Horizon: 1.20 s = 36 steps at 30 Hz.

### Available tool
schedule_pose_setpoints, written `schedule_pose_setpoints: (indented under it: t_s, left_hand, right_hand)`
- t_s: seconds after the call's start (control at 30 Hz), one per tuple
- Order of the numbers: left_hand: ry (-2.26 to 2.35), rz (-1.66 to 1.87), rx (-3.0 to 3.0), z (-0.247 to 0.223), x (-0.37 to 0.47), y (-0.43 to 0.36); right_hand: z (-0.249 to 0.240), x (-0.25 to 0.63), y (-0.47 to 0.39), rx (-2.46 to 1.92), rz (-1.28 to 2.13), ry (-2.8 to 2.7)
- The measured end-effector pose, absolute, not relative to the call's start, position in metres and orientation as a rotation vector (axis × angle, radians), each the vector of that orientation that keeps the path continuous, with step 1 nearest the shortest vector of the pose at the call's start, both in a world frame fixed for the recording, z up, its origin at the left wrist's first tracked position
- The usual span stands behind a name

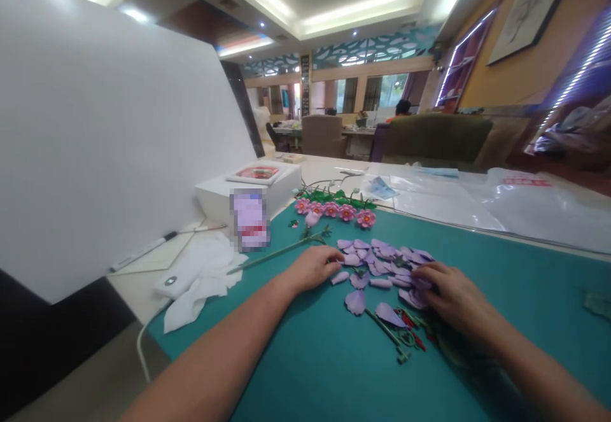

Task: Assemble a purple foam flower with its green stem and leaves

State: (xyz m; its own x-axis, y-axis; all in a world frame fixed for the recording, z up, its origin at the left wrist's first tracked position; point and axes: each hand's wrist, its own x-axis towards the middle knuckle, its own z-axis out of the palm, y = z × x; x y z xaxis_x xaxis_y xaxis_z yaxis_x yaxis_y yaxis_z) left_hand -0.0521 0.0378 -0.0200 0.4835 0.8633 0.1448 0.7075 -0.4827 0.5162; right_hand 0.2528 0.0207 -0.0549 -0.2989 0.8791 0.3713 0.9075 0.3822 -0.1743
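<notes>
The bench [525,295] carries a teal mat, and both hands work at a loose pile of purple petals [382,263] lying between them. The left hand [312,268] rests palm down at the pile's near-left edge, fingers curled lightly, with the fingertips touching one petal; whether it pinches that petal I cannot tell. The right hand [451,295] lies over the pile's right side, fingers bent onto the petals, pressing or gathering rather than clearly gripping.

To sort well here, I judge it best to lift one petal at a time by its narrow end (they look thin and easily creased) and keep the others flat.

Beyond the left hand sits a white box [248,196], and nearer that hand a crumpled white cloth [200,279]. Clear plastic bags [501,202] lie beyond the right hand. A row of pink flowers [334,211] stands beyond the pile, and a green stem [281,251] lies just beyond the left hand. Closest to the right hand, small green and red wire pieces [405,333] lie just this side of the pile and could snag a sweeping wrist.
</notes>
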Motion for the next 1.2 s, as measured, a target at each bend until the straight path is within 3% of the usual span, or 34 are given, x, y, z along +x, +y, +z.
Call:
schedule_pose_setpoints:
  t_s: [1.2]
  left_hand:
    - [1.328,0.541,2.326,-0.017,-0.051,0.039]
  right_hand:
    - [-0.022,0.224,0.000,-1.488,-0.124,-2.083]
